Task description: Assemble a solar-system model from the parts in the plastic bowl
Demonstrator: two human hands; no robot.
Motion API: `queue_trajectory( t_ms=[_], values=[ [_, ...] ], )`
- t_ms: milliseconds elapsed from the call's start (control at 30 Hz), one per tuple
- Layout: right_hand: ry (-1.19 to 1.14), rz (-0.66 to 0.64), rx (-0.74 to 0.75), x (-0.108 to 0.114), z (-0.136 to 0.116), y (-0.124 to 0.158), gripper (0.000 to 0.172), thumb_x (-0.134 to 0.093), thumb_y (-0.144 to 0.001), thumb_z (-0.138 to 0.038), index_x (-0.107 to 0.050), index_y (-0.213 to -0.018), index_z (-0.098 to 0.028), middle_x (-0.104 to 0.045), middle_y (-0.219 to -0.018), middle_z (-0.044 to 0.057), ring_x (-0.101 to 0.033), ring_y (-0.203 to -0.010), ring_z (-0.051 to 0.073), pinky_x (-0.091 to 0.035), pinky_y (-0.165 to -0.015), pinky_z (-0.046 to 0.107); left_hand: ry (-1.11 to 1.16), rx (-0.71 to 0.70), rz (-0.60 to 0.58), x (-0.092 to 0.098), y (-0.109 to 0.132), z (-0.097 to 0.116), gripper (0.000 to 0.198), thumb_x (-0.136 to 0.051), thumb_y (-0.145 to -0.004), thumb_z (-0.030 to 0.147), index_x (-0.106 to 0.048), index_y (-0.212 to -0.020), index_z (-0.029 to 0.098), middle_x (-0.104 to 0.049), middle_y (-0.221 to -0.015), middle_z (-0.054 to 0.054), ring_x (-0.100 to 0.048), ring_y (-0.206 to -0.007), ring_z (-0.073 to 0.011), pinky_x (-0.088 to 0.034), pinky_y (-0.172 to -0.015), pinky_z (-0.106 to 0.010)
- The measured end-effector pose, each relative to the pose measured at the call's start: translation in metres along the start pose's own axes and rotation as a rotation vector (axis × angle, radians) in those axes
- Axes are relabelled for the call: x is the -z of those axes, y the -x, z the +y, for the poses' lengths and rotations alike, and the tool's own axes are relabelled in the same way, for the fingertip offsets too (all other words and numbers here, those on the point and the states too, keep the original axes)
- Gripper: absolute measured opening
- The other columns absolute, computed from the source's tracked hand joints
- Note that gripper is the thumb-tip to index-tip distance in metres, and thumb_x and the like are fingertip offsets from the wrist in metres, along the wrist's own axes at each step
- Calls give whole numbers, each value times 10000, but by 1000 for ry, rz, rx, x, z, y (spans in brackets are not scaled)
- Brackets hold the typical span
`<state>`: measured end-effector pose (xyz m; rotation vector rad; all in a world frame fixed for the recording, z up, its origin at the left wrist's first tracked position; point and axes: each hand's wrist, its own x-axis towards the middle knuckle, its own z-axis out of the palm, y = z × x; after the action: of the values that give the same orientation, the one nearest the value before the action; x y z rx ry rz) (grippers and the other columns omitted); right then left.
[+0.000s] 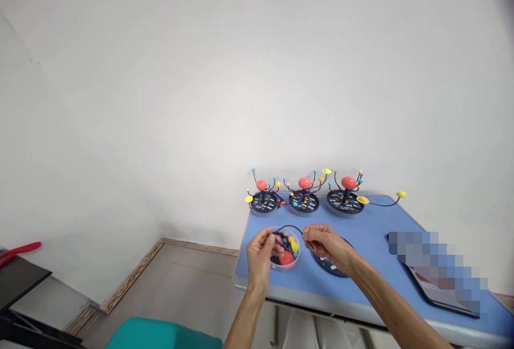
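Fingers [310, 235] | left hand [259, 255]: pinching curved dark rod [289, 226] beside tub [285, 267] | right hand [327, 243]: pinching same rod

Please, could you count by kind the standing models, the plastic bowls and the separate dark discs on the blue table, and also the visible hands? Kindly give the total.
Standing models: 3
Plastic bowl: 1
Separate dark disc, partly hidden: 1
Hands, left and right: 2
Total: 7
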<state>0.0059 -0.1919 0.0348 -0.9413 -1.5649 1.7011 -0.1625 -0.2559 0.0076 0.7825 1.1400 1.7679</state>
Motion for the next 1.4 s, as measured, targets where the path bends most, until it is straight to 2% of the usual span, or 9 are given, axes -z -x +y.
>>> queue_trajectory(
  t_ms=[133,333,500,633,767,933,1000,1100,1400],
  values=[
    [-180,-24,-64,4,3,14,247,-612,-609,-314,-453,-469,-188,-374,-404,-77,-164,-366,30,-62,-404,236,-110,-55,-66,-17,6,-5,364,-745,-678,450,-695,-840,128,-655,-534,-3,-590,-443,-123,-504,-478,-238],
    [-279,-48,-35,5,-1,22,301,-677,-628,-348,-471,-489,-179,-381,-429,-74,-181,-394,32,-70,-413,229,-285,-136,-62,-26,6,-5,290,-669,-738,436,-695,-769,149,-595,-449,20,-538,-388,-121,-450,-404,-218],
    [-310,-70,-4,9,0,24,365,-725,-653,-415,-497,-514,-166,-416,-469,-62,-188,-406,29,-65,-414,228,-440,-279,-13,-32,3,6,230,-628,-779,378,-695,-770,158,-586,-471,26,-557,-408,-119,-482,-465,-228],
    [-284,-99,-1,13,-3,29,366,-765,-642,-430,-550,-552,-148,-479,-494,-47,-220,-408,24,-80,-415,217,-526,-402,-42,-38,2,12,191,-615,-797,357,-706,-757,194,-612,-529,10,-558,-442,-120,-494,-501,-241],
    [-279,-52,-31,17,-7,37,361,-816,-589,-406,-557,-568,-155,-491,-481,-49,-254,-400,27,-97,-396,201,-347,-252,-53,-43,4,16,273,-673,-753,413,-709,-878,172,-627,-565,13,-576,-469,-123,-514,-527,-257],
    [-474,119,94,18,-2,56,326,-813,-636,-402,-583,-646,-172,-519,-544,-33,-336,-409,50,-179,-368,194,-20,-23,-86,-36,20,26,398,-770,-679,414,-696,-956,138,-707,-856,-59,-697,-694,-169,-584,-723,-332],
    [-537,149,136,14,2,63,306,-826,-635,-387,-609,-670,-173,-554,-597,-10,-397,-446,69,-257,-388,204,-2,-9,-134,-32,32,28,387,-760,-704,404,-705,-983,142,-714,-919,-81,-711,-759,-190,-588,-771,-357],
    [-615,183,166,6,8,70,294,-856,-598,-358,-642,-685,-176,-601,-672,22,-456,-506,95,-333,-434,228,-74,-39,-156,-30,49,30,385,-718,-749,434,-710,-1013,153,-719,-925,-96,-715,-741,-206,-603,-730,-370],
    [-617,237,188,-7,17,79,294,-852,-614,-397,-678,-709,-179,-634,-674,34,-508,-536,118,-387,-478,253,-170,-96,-58,-22,80,28,319,-705,-770,441,-733,-906,154,-721,-725,-61,-697,-672,-204,-600,-685,-347]
  ],
)
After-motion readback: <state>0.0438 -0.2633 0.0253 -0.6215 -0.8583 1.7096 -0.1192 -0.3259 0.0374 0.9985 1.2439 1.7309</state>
